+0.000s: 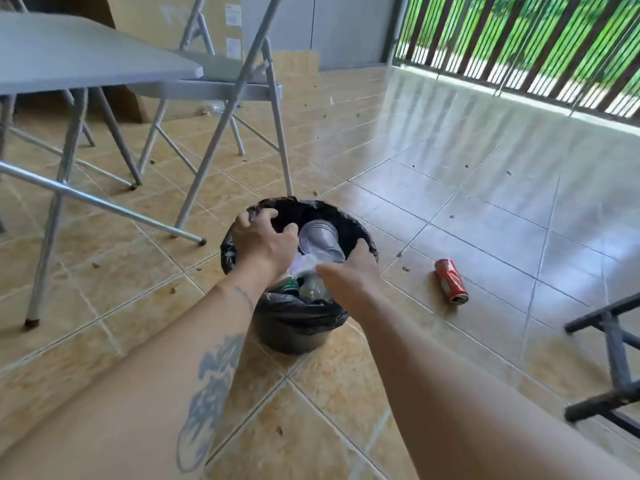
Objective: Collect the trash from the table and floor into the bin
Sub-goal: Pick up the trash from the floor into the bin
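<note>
Head view: our left hand (261, 242) pinches the black-lined round bin (298, 320) rim, our right hand (349, 275) holds clear stacked plastic cups (320, 242) above it, crushed red can (451, 280) nearby.

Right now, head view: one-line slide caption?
Both hands over lined bin holding clear cups; red can lies on tiles.

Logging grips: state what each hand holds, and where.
Left hand grips the bin liner at the far-left rim. Right hand is over the bin beside the cups; any hold cannot be told.

Both forearms extended; left hand (261, 239) fingers curled.
</note>
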